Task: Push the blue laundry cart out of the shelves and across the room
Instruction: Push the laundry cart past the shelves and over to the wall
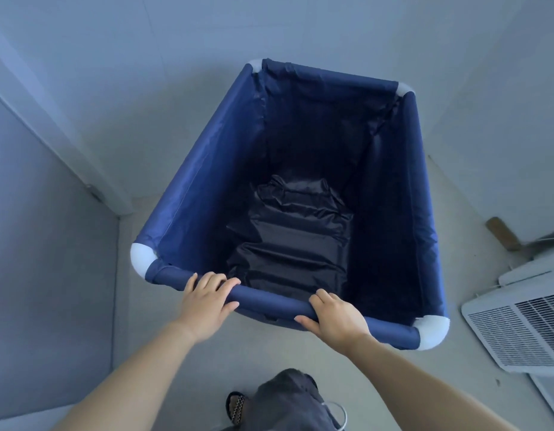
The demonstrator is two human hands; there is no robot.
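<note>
1. The left hand (pixel 207 298) was wrapped around the near rail (pixel 269 301) of the blue laundry cart (pixel 207 169), fingers curled over the top of the rail and thumb underneath, toward the rail's left end.
2. The right hand (pixel 334 317) gripped the same rail further right, fingers folded over the top and thumb along the near side, short of the cart's near right corner.
3. Both hands were closed narrowly on the rail, well apart from each other, with the forearms reaching in from the lower edge of the view.
4. The cart stood on the pale floor (pixel 164 113), its open top facing the camera; it was a deep fabric bin of dark blue cloth with white corner joints (pixel 142 255) at all four rim corners.
5. Inside, only wrinkled dark lining (pixel 288 237) showed at the bottom.
6. A grey-blue wall panel (pixel 49 244) stood near the cart's left side, and a white vented unit (pixel 518 325) lay on the floor near its right side.
7. A dark trouser leg (pixel 288 399) and a sandal (pixel 237 405) showed below the near rail.
</note>
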